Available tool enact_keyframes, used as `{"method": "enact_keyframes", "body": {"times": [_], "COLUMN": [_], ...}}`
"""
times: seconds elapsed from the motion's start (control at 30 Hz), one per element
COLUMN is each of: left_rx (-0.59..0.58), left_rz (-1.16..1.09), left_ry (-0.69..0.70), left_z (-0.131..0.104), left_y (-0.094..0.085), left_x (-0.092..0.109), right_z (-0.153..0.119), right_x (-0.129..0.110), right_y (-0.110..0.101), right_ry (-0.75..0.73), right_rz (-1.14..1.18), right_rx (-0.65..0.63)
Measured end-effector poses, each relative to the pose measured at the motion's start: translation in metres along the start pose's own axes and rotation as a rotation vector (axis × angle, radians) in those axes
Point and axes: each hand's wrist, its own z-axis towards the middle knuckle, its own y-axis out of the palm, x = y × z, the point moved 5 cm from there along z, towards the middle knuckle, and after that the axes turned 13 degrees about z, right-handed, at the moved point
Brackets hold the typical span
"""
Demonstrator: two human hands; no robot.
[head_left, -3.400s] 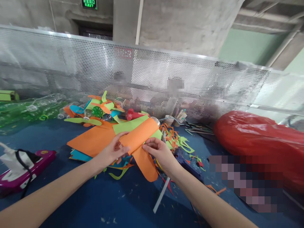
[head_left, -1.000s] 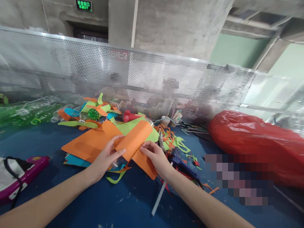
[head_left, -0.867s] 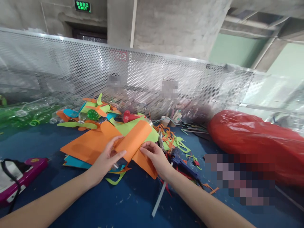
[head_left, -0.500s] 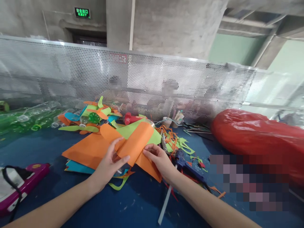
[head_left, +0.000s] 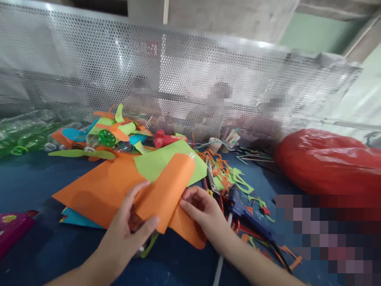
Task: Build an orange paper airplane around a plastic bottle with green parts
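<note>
An orange sheet [head_left: 166,188], paper or thin foam, is curled into a tube around something clear that shows at its upper end, perhaps a plastic bottle [head_left: 192,156]. My left hand [head_left: 126,228] wraps around the tube's lower left, thumb on the front. On the right side, my right hand [head_left: 201,206] pinches the sheet where a loose orange flap [head_left: 189,228] slants down below. Behind the tube lies a lime-green sheet [head_left: 157,159], partly over a flat orange sheet [head_left: 95,190]. Blue sheets [head_left: 80,218] stick out underneath.
Bottle-and-cutout models [head_left: 119,129] and plastic bottles [head_left: 32,131] stand at the back left. Right of my hands lie a blue glue gun [head_left: 247,214], scissors [head_left: 210,178] and scraps [head_left: 238,180]. A red plastic bag [head_left: 327,159] bulges far right, before a perforated metal screen [head_left: 104,67].
The view has tilted down and come closer. My left hand has shifted lower on the orange tube, while my right hand keeps its pinch at the edge.
</note>
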Motion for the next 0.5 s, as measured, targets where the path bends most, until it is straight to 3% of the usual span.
{"method": "enact_keyframes", "body": {"times": [0.1,0.3,0.5], "left_rx": [0.015,-0.017,-0.069], "left_rz": [-0.030,-0.083,0.021], "left_ry": [-0.076,-0.229,-0.132], "left_z": [-0.005,-0.010,-0.011], "left_y": [0.002,0.004,0.002], "left_x": [-0.003,0.008,0.014], "right_z": [-0.001,-0.002,-0.005], "right_x": [0.004,0.002,-0.005], "right_y": [-0.001,0.004,0.009], "right_ry": [0.053,0.192,0.091], "right_rz": [0.016,0.131,0.017], "right_rx": [0.000,-0.048,-0.119]}}
